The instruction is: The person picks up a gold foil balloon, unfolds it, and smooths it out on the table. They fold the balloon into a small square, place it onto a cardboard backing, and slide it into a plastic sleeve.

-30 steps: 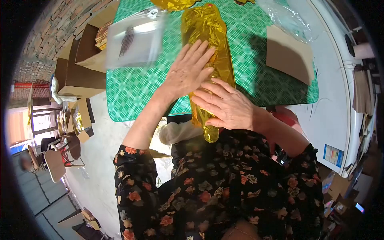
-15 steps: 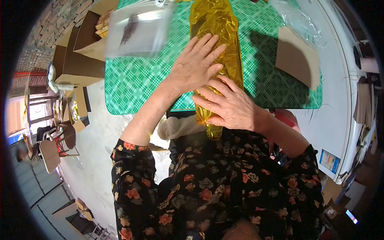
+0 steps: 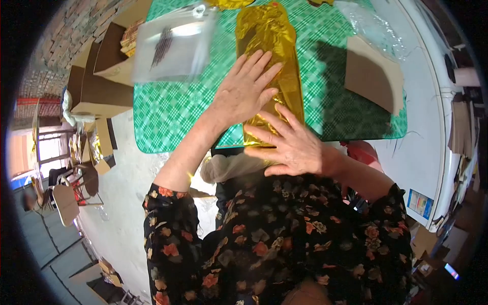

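A long, flat gold foil balloon lies lengthwise on the green checked tablecloth, wrinkled toward its far end. My left hand rests flat on its middle, fingers stretched out and slightly apart. Nearer my body, my right hand is spread over the balloon's lower end at the table's front edge. Its fingertips are over the foil, but whether all of them touch cannot be made out. The balloon's near tip is not visible.
A clear plastic pouch lies at the left, by open cardboard boxes. On the right are a cardboard piece and crumpled clear plastic. More gold foil shows at the far edge. A white appliance stands right.
My right hand has spread its fingers and come toward my body. The balloon's narrow tail, which hung past the table edge, no longer shows. My left hand stays on the foil.
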`<action>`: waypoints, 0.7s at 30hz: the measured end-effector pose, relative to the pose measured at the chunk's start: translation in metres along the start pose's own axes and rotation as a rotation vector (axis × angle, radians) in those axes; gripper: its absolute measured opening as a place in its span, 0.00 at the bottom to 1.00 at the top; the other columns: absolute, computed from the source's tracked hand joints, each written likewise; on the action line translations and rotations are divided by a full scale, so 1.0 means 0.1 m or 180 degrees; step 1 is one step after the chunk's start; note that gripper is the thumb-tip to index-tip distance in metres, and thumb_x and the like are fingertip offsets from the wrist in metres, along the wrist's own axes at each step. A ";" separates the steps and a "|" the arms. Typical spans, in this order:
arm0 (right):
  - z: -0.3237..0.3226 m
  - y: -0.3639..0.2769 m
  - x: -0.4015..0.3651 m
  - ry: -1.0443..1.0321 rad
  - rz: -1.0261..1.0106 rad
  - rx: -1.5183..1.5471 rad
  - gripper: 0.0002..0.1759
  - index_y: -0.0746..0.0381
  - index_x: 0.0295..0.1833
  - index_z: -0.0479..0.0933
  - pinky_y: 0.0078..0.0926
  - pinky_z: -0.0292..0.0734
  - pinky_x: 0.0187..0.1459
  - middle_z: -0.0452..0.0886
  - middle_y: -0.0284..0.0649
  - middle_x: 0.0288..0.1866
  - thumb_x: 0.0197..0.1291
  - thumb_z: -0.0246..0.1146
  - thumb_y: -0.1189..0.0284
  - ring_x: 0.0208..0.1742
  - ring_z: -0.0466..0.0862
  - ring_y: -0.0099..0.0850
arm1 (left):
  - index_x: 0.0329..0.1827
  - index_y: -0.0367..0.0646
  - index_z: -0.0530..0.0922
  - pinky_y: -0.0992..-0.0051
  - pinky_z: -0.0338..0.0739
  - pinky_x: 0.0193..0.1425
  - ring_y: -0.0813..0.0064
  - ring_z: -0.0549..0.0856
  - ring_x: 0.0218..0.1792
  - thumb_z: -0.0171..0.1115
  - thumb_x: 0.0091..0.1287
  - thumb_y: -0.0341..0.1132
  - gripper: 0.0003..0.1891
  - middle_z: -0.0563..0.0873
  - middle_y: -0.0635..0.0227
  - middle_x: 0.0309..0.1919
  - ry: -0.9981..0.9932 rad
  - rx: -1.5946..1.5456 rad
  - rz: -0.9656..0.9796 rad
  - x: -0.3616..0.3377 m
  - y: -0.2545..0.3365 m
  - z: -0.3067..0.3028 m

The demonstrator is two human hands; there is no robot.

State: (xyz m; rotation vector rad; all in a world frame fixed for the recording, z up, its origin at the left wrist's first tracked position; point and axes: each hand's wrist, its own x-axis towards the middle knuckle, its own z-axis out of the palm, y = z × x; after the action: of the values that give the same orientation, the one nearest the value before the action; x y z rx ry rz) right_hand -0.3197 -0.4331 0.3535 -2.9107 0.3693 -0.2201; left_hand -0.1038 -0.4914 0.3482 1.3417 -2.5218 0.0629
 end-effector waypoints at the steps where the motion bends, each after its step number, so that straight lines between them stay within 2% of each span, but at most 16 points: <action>1: -0.04 -0.03 -0.04 0.0195 0.0001 0.0185 0.42 0.39 0.74 0.75 0.69 0.42 0.82 0.61 0.42 0.85 0.55 0.68 0.36 0.85 0.56 0.52 | 0.82 0.48 0.65 0.54 0.49 0.88 0.55 0.60 0.83 0.46 0.83 0.52 0.30 0.64 0.54 0.82 0.0008 -0.0067 0.0001 0.00 0.00 -0.03; 2: -0.10 -0.07 -0.09 0.0386 0.0023 0.0357 0.43 0.39 0.75 0.75 0.68 0.42 0.82 0.61 0.43 0.85 0.54 0.68 0.36 0.84 0.57 0.52 | 0.82 0.47 0.66 0.54 0.50 0.87 0.54 0.60 0.83 0.47 0.83 0.51 0.29 0.64 0.54 0.82 0.0020 -0.0150 0.0026 0.00 0.01 -0.04; 4: -0.28 -0.08 -0.22 0.0737 0.0068 0.0370 0.42 0.43 0.75 0.75 0.64 0.46 0.82 0.65 0.44 0.82 0.54 0.72 0.43 0.83 0.62 0.48 | 0.82 0.46 0.65 0.54 0.49 0.87 0.53 0.59 0.83 0.50 0.82 0.48 0.29 0.64 0.53 0.82 -0.0020 -0.0215 0.0021 0.01 0.01 -0.06; 6: -0.43 0.01 -0.41 0.0706 0.0474 0.0090 0.41 0.47 0.74 0.76 0.64 0.51 0.80 0.67 0.43 0.80 0.54 0.74 0.48 0.80 0.65 0.47 | 0.82 0.45 0.64 0.54 0.49 0.87 0.53 0.59 0.84 0.51 0.81 0.47 0.30 0.63 0.53 0.82 -0.0095 -0.0230 0.0014 0.04 0.05 -0.12; 7: -0.47 0.11 -0.54 0.0900 0.0662 -0.0115 0.41 0.51 0.74 0.75 0.62 0.58 0.77 0.69 0.44 0.78 0.54 0.76 0.53 0.77 0.69 0.47 | 0.83 0.44 0.64 0.53 0.49 0.87 0.53 0.59 0.84 0.51 0.81 0.47 0.31 0.63 0.53 0.82 -0.0076 -0.0254 0.0041 0.04 0.06 -0.13; 10: -0.54 0.49 -1.01 0.1149 0.1592 -0.0935 0.40 0.54 0.75 0.74 0.56 0.58 0.79 0.67 0.45 0.80 0.55 0.76 0.60 0.78 0.68 0.48 | 0.83 0.41 0.61 0.52 0.50 0.87 0.52 0.58 0.84 0.53 0.80 0.46 0.33 0.62 0.53 0.83 -0.0072 -0.0285 0.0050 0.04 0.08 -0.17; 12: -0.52 0.76 -1.35 0.1167 0.2203 -0.1161 0.39 0.59 0.74 0.74 0.50 0.61 0.78 0.68 0.45 0.80 0.56 0.74 0.65 0.79 0.68 0.46 | 0.84 0.40 0.60 0.52 0.49 0.87 0.52 0.57 0.84 0.54 0.80 0.46 0.34 0.60 0.53 0.84 -0.0100 -0.0301 0.0021 0.03 0.08 -0.19; 15: -0.66 0.93 -1.58 0.1015 0.2300 -0.1442 0.31 0.62 0.72 0.74 0.51 0.66 0.76 0.74 0.50 0.73 0.63 0.67 0.69 0.74 0.72 0.51 | 0.85 0.39 0.58 0.53 0.46 0.88 0.52 0.54 0.85 0.53 0.80 0.47 0.36 0.58 0.53 0.85 -0.0107 -0.0458 -0.0063 0.03 0.09 -0.24; 21: -0.46 1.08 -1.70 0.0604 0.2101 -0.2151 0.25 0.71 0.65 0.75 0.44 0.78 0.69 0.80 0.53 0.65 0.63 0.60 0.72 0.69 0.79 0.49 | 0.86 0.42 0.55 0.54 0.42 0.89 0.53 0.49 0.87 0.56 0.77 0.47 0.39 0.54 0.54 0.86 0.0047 -0.1058 -0.0260 0.01 0.07 -0.25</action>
State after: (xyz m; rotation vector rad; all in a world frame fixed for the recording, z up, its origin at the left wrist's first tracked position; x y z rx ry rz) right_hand -0.5155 -0.4997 0.3539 -3.1529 1.6768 -0.3074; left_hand -0.1038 -0.4839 0.3729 1.2973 -2.3311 -0.3459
